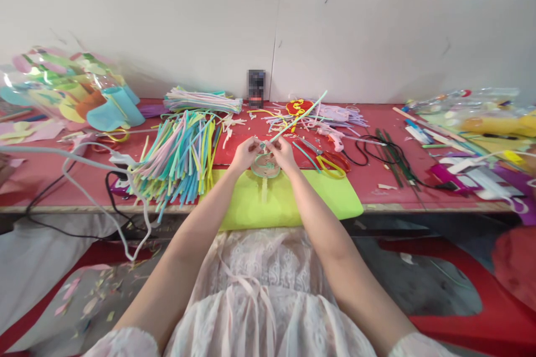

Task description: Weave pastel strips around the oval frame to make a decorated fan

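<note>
In front of me a mint-green pipe cleaner [302,114] slants up to the right from between my fingers. My right hand [281,154] pinches it near its lower end. Close beside, my left hand [247,153] is closed in a pinch at that same end, where a small curled bit of green shows; the fingertips hide the detail. Just under both hands lies a round, pale, see-through piece [265,165] with a narrow pale strip running down from it. It rests over a yellow-green sheet [330,195] at the table's front edge.
A heap of pastel pipe cleaners [176,150] lies left, another bundle [203,101] behind. Right are yellow-handled scissors [330,167], a pink glue gun [333,136] and black cable [364,150]. A phone [256,89] leans on the white partition [167,28]. White cables [92,189] hang left.
</note>
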Tool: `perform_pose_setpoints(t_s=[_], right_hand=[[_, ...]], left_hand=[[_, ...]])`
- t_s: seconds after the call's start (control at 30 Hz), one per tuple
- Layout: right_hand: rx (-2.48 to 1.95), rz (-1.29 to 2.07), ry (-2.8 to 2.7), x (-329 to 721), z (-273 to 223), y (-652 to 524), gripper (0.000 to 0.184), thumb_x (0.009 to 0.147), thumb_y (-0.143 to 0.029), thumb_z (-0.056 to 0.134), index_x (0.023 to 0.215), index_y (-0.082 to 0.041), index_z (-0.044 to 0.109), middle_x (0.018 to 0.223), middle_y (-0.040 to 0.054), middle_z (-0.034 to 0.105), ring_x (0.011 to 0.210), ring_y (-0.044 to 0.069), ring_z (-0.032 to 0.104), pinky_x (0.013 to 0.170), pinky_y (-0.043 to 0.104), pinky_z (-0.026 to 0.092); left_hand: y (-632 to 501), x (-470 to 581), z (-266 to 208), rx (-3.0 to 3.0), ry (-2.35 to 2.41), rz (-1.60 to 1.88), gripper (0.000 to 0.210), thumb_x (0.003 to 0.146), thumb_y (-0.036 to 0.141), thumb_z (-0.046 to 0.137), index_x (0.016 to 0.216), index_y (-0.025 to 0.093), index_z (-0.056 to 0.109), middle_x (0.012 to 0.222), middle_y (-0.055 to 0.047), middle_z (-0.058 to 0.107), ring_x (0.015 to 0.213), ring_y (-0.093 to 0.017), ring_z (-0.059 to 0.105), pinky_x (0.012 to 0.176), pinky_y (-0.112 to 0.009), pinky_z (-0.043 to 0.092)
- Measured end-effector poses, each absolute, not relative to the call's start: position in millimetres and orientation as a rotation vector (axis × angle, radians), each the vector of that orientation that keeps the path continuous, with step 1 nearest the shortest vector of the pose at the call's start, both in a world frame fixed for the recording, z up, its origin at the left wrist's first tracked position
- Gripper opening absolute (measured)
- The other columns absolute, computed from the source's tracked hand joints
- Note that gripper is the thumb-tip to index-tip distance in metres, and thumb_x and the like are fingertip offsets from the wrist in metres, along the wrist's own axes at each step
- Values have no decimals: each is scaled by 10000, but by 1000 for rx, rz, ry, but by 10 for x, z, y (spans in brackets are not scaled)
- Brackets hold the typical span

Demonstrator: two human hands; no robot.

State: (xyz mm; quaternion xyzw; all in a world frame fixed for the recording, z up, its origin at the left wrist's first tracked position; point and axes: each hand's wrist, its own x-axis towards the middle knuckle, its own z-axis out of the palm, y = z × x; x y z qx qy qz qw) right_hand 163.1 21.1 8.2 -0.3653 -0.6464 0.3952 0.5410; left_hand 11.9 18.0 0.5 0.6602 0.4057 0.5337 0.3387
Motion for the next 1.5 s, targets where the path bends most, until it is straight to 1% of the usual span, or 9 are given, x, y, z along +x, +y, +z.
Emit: perform_pose_setpoints(t_s=[0.13,0.33,0.6,0.77,0.87,0.97,1.13,1.37,1.5], right_hand=[[-861,954,-1541,1640,90,210,344,748,-536,545,732,-200,479,643,-10,561,613,128,546,559,240,432],[-914,948,-1484,1632,82,230,369,724,-559,558,733,-198,482,637,-9,560,600,131,542,536,241,428],[-847,991,-1521,1609,106,189,365,736,-553,549,731,-195,477,657,-5,583,622,128,558,627,258,448],[-884,986,-1526,1611,97,202,387,727,-578,541,731,-197,475,661,-1,585,630,133,560,609,255,444],[-909,973,-1502,1614,91,214,398,721,-590,537,731,-198,471,655,0,583,631,138,562,586,252,439],[-914,961,-1499,1617,95,211,393,717,-582,548,726,-196,473,652,-2,582,630,137,562,609,256,444],[-896,969,-1517,1612,99,199,385,724,-574,546,731,-196,476,664,-1,591,647,138,567,643,264,446],[-901,958,-1512,1612,82,216,378,726,-565,551,729,-195,476,646,-7,583,623,136,559,644,270,447],[-898,952,-1511,1619,79,215,375,725,-564,554,729,-197,476,642,-12,577,614,132,555,642,268,446]], left_hand=[[187,114,1,1711,1039,1373,95,744,239,551,789,156,537,693,3,596,651,-97,574,663,-232,458],[171,150,35,1653,988,1421,191,819,313,457,823,152,560,740,-16,604,684,-104,584,702,-252,470],[155,149,63,1613,1097,1417,118,760,265,529,794,157,560,662,15,569,615,-93,562,650,-235,466],[158,132,68,1613,1071,1413,117,765,263,528,778,155,571,649,12,564,620,-97,556,666,-243,465],[171,140,47,1534,1020,1428,162,793,289,496,751,150,569,646,8,559,620,-97,548,681,-251,473],[183,147,30,1469,994,1435,193,799,315,496,743,145,569,670,-1,570,632,-99,549,686,-254,482],[199,135,22,1467,986,1391,161,756,302,559,808,150,572,692,-2,590,652,-104,566,698,-260,492],[158,157,62,1316,921,1428,168,792,310,507,774,147,548,663,3,563,624,-96,559,717,-284,508],[156,165,77,1291,910,1430,102,764,241,527,810,151,547,695,10,563,619,-85,558,717,-279,508]])
